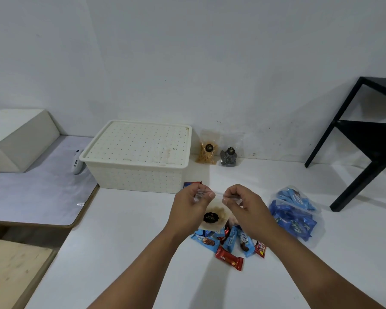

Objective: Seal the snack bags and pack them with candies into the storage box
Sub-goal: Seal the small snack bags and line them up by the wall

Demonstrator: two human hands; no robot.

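My left hand [191, 202] and my right hand [243, 202] each pinch one end of the top edge of a clear snack bag [214, 214] with a black label, held above the white table [125, 241]. Under it lies a pile of loose candies [228, 246] in blue and red wrappers. The cream storage box [140, 152] stands behind with its lid on. Two more snack bags lean on the wall: one with yellow sticks [207, 150], one with dark contents [229, 156]. A clear bag of blue candies [295, 214] lies to the right.
A white hand-held sealer [78, 162] lies left of the box on a lower grey surface. A white block [18, 137] sits at far left. A black table frame [366, 139] stands at the right. A wooden surface [13, 270] is at bottom left.
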